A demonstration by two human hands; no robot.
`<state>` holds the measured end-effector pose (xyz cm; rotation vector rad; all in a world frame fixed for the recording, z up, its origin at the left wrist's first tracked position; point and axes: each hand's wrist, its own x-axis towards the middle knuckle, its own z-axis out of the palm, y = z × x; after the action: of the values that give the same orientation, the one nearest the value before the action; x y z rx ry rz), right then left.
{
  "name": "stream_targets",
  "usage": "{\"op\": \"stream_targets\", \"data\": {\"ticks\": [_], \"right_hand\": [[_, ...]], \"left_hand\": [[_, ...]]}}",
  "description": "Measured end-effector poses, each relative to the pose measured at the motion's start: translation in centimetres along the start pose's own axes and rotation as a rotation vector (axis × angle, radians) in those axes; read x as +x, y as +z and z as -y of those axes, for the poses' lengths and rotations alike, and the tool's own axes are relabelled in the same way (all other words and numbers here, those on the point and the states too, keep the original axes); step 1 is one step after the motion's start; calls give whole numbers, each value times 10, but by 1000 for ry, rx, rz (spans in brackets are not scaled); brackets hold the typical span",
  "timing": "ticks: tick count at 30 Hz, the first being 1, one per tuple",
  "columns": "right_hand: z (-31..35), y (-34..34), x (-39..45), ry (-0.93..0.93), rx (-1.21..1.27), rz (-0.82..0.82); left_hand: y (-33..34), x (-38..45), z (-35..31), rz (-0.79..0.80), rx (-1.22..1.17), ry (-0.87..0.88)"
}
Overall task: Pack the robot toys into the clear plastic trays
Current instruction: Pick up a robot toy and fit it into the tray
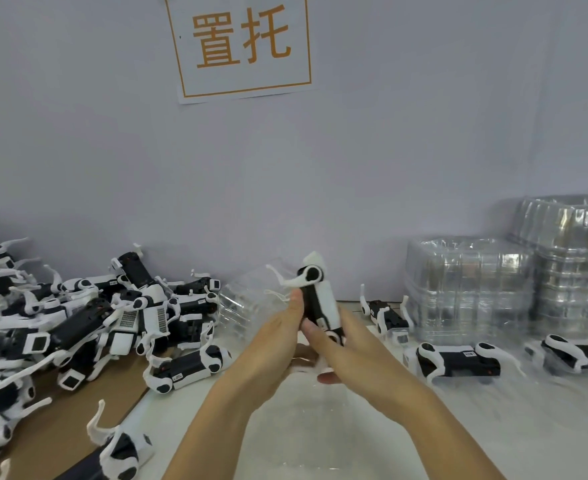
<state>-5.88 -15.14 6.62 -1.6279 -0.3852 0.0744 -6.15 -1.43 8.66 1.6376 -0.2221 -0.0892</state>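
Both hands, left hand (278, 337) and right hand (348, 351), clamp one black-and-white robot toy (318, 299) upright above the desk's (320, 427) middle. Loose toys (78, 317) heap at its left edge; stacked clear trays (472, 289) stand at its far right.

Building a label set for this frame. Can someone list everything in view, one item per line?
Black-and-white plastic robot dog toy: one, held upright in both hands at centre.
Heap of black-and-white robot dog toys: many, uncounted, piled at left on a brown cardboard sheet.
Loose robot dog toys: about three, lying at right in front of the trays.
Stacks of clear plastic trays: two stacks, right, against the wall.
Single clear plastic tray: one, behind the hands, tilted.
White paper sign with orange characters: one, on the wall, top centre.
Pale grey wall: behind everything.
White tabletop: under the hands.
Left hand: fingers wrapped on the toy's left side.
Right hand: grips the toy's lower end.
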Motion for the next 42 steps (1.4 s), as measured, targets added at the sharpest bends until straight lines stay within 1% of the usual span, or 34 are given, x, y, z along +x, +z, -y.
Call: {"op": "stream_targets", "data": {"ticks": [2,3,4,5,6,7,8,9,10,12,13,15,18,20,22,23,24,25,27,28,29,30,31,33,34,35,37,38,39,41,42], "right_hand": [[-4,0,5,-82,-86,-227],[-5,-2,7,-115,-116,-346],[-5,-5,9,-136,-133,-456],[-4,-10,10,-144,-141,-546],[-2,-16,10,-141,-140,-601],[0,-22,10,-129,-138,-618],[1,-27,9,-108,-147,-604],[3,-32,8,-81,-178,-577],[3,-36,8,-58,-225,-550],[4,-40,9,-37,-319,-531],[5,-41,9,-33,-341,-529],[6,-42,9,-23,-331,-513],[7,-43,7,-17,-337,-504],[7,-43,7,-22,-344,-514],[8,-42,6,-32,-348,-512],[8,-42,6,-37,-350,-507],[8,-41,6,-43,-353,-505],[7,-41,6,-44,-362,-505],[7,-42,7,-39,-408,-501],[7,-43,7,-32,-446,-490],[8,-43,6,-25,-492,-476],[8,-43,6,-22,-541,-463],[9,-43,6,-25,-588,-451],[11,-41,6,-46,-662,-427],[12,-40,6,-62,-683,-418],[13,-39,6,-74,-692,-409],[15,-37,6,-95,-699,-398],[15,-36,6,-104,-706,-395],[15,-35,6,-109,-715,-390],[14,-35,6,-111,-722,-363],[13,-35,6,-104,-709,-331]], "left_hand": [[3,-1,-4,107,-196,2],[3,0,-6,97,-224,28],[1,1,-8,43,-184,75],[-4,4,-8,-47,-69,145],[-11,6,-6,-139,117,211],[-19,8,-2,-192,337,250],[-28,8,5,-179,569,245],[-36,7,16,-118,763,188],[-43,6,27,-48,882,98],[-54,1,41,40,956,-61],[-58,-1,41,44,946,-109],[-64,-4,36,16,936,-168],[-68,-4,24,22,1021,-241],[-64,-6,16,35,956,-276],[-57,-9,8,71,806,-334],[-56,-10,5,85,762,-338],[-56,-10,4,68,771,-307],[-58,-8,5,4,827,-240],[-64,0,13,-250,911,-33],[-64,3,18,-356,892,62],[-65,3,23,-417,868,117],[-65,5,31,-413,869,106],[-65,5,39,-373,864,54],[-66,5,50,-296,826,-111],[-67,5,51,-287,816,-166],[-69,7,52,-309,823,-178],[-70,10,47,-405,828,-152],[-71,12,47,-430,811,-131],[-71,12,48,-417,795,-105],[-68,10,57,-269,719,-106],[-65,10,64,-191,639,-133]]}}
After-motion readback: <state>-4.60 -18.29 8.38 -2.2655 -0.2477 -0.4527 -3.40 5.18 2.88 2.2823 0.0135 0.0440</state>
